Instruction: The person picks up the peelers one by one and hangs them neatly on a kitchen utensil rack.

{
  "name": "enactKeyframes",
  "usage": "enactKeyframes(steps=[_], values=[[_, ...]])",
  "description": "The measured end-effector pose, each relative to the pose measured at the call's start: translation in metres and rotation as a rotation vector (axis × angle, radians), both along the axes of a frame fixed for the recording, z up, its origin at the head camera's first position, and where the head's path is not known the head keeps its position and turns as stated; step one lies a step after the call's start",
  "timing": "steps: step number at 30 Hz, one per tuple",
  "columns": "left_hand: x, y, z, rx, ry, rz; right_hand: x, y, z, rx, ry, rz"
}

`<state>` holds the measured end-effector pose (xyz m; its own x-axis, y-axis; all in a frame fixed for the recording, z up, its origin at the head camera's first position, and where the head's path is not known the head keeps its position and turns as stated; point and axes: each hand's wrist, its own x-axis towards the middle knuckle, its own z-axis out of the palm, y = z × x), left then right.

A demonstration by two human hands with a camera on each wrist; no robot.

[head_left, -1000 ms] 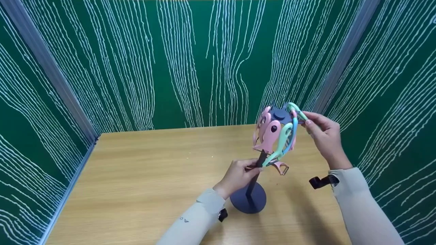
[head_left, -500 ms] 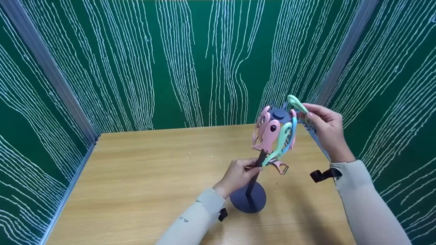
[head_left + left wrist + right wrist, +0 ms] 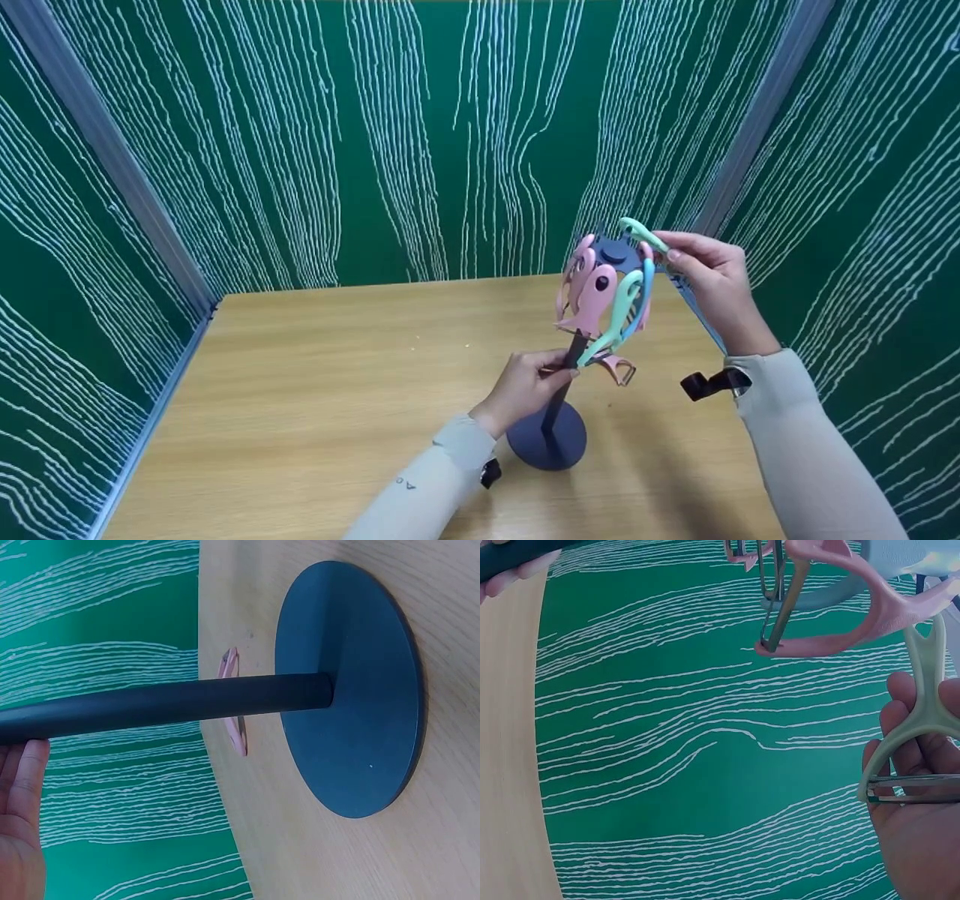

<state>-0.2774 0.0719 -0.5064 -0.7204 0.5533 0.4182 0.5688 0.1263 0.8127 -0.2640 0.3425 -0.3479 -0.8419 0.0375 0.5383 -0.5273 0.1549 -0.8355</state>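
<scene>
My right hand (image 3: pixel 709 281) pinches a light green Y-shaped peeler (image 3: pixel 639 232) at the top right of a dark rotating-style rack (image 3: pixel 616 253). Its loop end is over the rack's rim; whether it touches a hook is unclear. In the right wrist view, the green peeler's forked head (image 3: pixel 922 716) and metal blade lie across the fingers. Around the rack hang a pink fish-shaped peeler (image 3: pixel 598 300), another green peeler (image 3: pixel 622 307), a blue one (image 3: pixel 648 289) and more pink ones. My left hand (image 3: pixel 525 390) grips the rack's pole (image 3: pixel 187 701) below them.
The rack's round base (image 3: pixel 360 705) stands on the wooden table (image 3: pixel 337 390). Behind the pole, a pink peeler (image 3: pixel 234 736) appears to lie on the table. Green walls with white wavy lines (image 3: pixel 390 135) enclose the table's back and sides.
My right hand first lifted the green peeler up and right from the rack. It then moved back left and slightly down. My left hand stays on the pole.
</scene>
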Motion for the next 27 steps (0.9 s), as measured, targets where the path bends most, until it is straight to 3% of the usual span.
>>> enactKeyframes(steps=[6, 14, 27], values=[[0.0, 0.0, 0.0, -0.004, -0.013, 0.003, 0.004, -0.002, -0.002, -0.044, 0.004, 0.059], [0.0, 0.0, -0.001, -0.013, -0.003, 0.003, 0.004, 0.007, -0.014, -0.081, 0.044, 0.23], [-0.001, -0.001, -0.001, 0.005, 0.018, -0.005, 0.019, 0.004, -0.031, -0.057, 0.045, 0.2]])
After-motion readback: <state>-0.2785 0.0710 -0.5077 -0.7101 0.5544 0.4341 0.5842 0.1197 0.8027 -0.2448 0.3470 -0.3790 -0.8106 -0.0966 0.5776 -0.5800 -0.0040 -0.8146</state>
